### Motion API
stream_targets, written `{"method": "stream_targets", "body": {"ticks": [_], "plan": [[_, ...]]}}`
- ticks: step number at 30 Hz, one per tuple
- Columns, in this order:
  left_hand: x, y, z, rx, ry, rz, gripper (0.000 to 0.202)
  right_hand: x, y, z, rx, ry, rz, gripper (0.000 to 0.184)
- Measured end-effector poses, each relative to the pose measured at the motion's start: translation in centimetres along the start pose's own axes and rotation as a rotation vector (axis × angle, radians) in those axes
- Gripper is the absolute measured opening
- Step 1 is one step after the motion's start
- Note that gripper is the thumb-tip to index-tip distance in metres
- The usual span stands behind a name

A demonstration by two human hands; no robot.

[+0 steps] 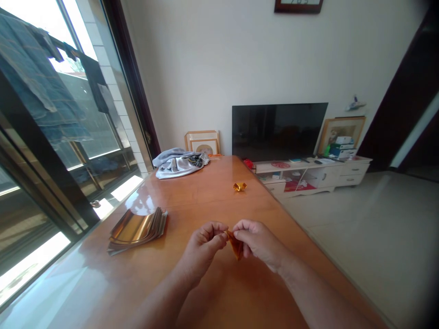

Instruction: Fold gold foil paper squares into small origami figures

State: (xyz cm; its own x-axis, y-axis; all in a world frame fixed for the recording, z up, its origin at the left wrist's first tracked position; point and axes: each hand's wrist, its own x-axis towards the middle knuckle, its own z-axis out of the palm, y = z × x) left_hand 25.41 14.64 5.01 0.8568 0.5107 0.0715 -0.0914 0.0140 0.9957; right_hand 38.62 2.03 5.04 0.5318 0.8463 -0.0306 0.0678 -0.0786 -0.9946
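Between my two hands is a small folded piece of gold foil paper (236,246), its pointed end hanging down above the table. My left hand (207,242) pinches its upper left corner between thumb and fingers. On the other side, my right hand (255,240) grips its upper right edge, the fingers partly behind the paper. A finished-looking gold paper ingot (239,187) sits farther up the table. To the left lies a curved stack of gold foil paper sheets (137,229).
The glossy wooden table (202,292) ends along a right edge near my right arm. A grey cloth bundle (180,163) lies at its far left end. Beyond stand a television (279,131) and a white cabinet (329,176). Glass doors (96,123) run along the left.
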Motion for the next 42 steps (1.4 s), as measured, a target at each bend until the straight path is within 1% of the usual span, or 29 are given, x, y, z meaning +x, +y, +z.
{"method": "stream_targets", "body": {"ticks": [3,8,14,21,27,30,33,36,38,42], "plan": [[0.1,-0.2,0.0,0.009,-0.005,0.01,0.023,0.2,0.3,-0.1,-0.04,0.013,0.0,0.011],[0.2,-0.3,-0.1,0.083,-0.02,0.011,0.014,0.0,0.3,-0.1,-0.123,0.024,0.005,0.011],[0.1,-0.3,0.1,0.111,-0.042,-0.012,0.007,-0.2,0.2,0.0,-0.146,0.021,-0.012,0.011],[0.2,-0.4,0.1,0.146,-0.042,0.008,0.007,-0.5,-0.1,-0.1,-0.154,-0.019,-0.005,0.013],[0.2,-0.8,0.0,0.169,-0.051,0.076,0.01,-0.7,-0.2,-0.2,-0.191,-0.02,0.001,0.014],[0.1,-0.9,0.1,0.196,-0.067,0.073,0.008,-0.8,-0.1,-0.2,-0.191,-0.018,-0.004,0.013],[0.1,-1.0,0.2,0.218,-0.054,0.069,0.007,-0.7,0.0,-0.2,-0.185,-0.021,0.011,0.012],[0.0,-0.9,0.3,0.235,-0.031,0.075,0.006,-0.7,0.1,-0.3,-0.181,-0.041,0.011,0.011],[0.1,-0.9,0.3,0.254,-0.016,0.076,0.007,-0.8,0.2,-0.3,-0.149,-0.078,0.004,0.007],[0.2,-1.1,0.2,0.242,-0.018,0.066,0.008,-0.9,0.2,-0.3,-0.133,-0.126,-0.006,0.013]]}}
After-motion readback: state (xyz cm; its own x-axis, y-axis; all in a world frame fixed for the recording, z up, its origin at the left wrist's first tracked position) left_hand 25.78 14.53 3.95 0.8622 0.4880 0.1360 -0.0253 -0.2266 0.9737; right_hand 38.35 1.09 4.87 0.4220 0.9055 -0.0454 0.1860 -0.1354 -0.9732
